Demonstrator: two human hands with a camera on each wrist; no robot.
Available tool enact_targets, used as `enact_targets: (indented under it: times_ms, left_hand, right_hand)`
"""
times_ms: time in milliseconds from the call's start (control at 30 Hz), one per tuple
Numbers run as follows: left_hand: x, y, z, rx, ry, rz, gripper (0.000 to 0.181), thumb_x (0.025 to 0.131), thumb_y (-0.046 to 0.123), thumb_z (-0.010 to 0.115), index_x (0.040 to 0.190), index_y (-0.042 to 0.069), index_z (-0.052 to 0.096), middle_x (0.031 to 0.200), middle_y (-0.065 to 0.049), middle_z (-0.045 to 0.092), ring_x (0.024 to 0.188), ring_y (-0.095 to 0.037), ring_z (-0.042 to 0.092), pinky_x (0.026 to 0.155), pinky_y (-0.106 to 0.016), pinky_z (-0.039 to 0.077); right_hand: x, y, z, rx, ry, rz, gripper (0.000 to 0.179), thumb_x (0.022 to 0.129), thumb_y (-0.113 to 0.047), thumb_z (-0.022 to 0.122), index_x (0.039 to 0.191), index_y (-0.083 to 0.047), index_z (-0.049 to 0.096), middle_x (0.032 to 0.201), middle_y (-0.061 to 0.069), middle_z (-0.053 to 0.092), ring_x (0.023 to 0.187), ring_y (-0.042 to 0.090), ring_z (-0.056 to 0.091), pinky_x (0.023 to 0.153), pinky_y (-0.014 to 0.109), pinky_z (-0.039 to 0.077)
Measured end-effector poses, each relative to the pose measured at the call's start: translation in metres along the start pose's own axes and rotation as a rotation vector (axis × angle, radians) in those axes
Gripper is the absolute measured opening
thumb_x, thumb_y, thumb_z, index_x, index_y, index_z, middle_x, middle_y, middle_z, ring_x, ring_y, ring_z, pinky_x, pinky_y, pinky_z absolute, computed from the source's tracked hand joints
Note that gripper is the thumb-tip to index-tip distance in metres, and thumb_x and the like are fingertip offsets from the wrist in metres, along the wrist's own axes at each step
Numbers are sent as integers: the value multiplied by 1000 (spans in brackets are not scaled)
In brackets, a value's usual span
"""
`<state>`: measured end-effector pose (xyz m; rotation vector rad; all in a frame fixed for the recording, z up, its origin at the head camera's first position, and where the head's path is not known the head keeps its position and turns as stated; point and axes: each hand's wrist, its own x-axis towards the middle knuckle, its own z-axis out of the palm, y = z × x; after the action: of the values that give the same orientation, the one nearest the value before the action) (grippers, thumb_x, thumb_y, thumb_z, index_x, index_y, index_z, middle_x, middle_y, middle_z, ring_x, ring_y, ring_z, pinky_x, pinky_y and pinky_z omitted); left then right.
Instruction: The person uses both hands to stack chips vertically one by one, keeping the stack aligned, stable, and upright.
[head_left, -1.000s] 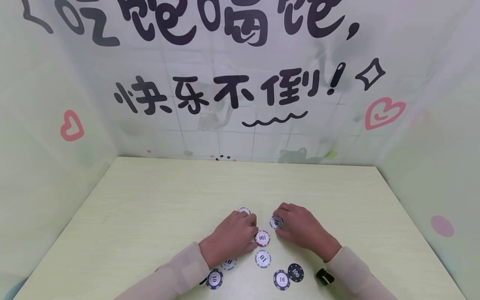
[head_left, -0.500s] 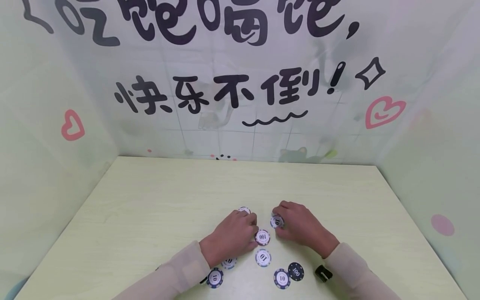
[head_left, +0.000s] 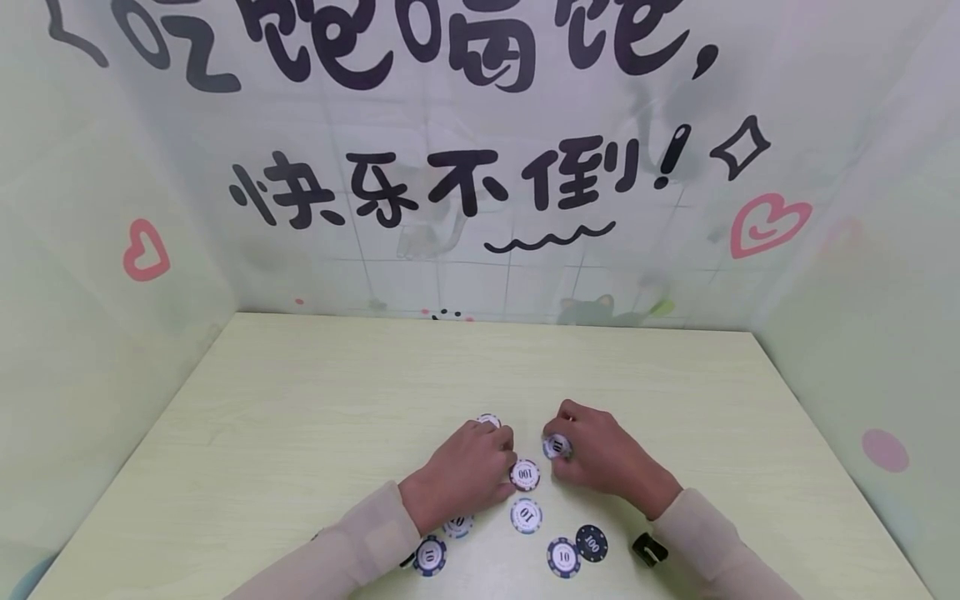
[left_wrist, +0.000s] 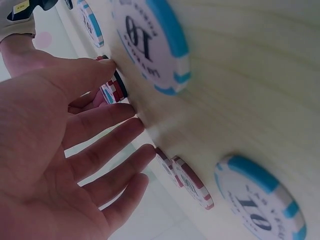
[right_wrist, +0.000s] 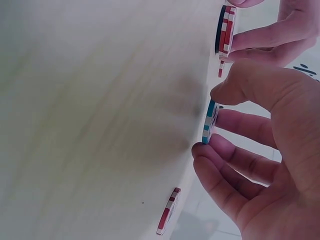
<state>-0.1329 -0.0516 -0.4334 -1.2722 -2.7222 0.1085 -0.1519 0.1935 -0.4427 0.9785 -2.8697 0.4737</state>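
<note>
The right hand [head_left: 606, 454] is pinching a blue-and-white chip [head_left: 557, 447].
Its fingers are holding it near the red-and-black stack [head_left: 525, 475] on the table [head_left: 337, 400] — the left hand [head_left: 461, 469] is bracketing that stack, fingers reaching out loosely, unclenched.

Pale wood-grain tabletop [head_left: 300, 400], blue-edged chips [head_left: 526, 516], black chip [head_left: 592, 543], short red-topped stack [head_left: 526, 475]
</note>
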Motion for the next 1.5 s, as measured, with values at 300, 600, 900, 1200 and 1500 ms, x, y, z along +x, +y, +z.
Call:
enact_targets:
  times_ms: [300,600,900,1200,1500]
  left_hand:
    - [-1,0,0,9,17,10,31,100,43,79,109,15,87,113,0,73,97,-16,65,89,-32,55]
    - [-1,0,1,16,15,6,32,101,44,79,109,15,87,113,0,73,98,-16,66,90,-32,56]
    - [0,-1,3,24,17,6,33,101,46,78,109,15,87,113,0,73,98,-16,66,90,-32,56]
    - [-1,0,1,23,23,14,32,101,45,79,108,15,87,113,0,73,98,-16,66,89,-32,56]
    - [-2,-1,3,32,38,21,32,100,46,79,106,16,87,113,0,73,97,-16,66,88,-32,56]
  right_hand:
    - [-3,-2,3,-34,26,-14,24,83,-12,84,107,-12,80,108,1,67,84,15,63,76,34,59]
    - [-5,-3,6,-37,46,-27,23,83,-14,84,106,-13,80,102,-2,67,82,13,62,76,33,59]
    - [-7,-6,6,-39,78,-56,20,85,-17,86,104,-13,81,101,-2,68,79,12,63,74,35,59]
    - [-7,-12,4,-19,94,-70,20,88,-22,87,105,-12,82,102,-3,70,78,11,64,76,39,58]
    - [-8,-20,2,15,75,-84,22,88,-23,88,107,-12,83,103,-3,70,80,9,65,76,34,56]
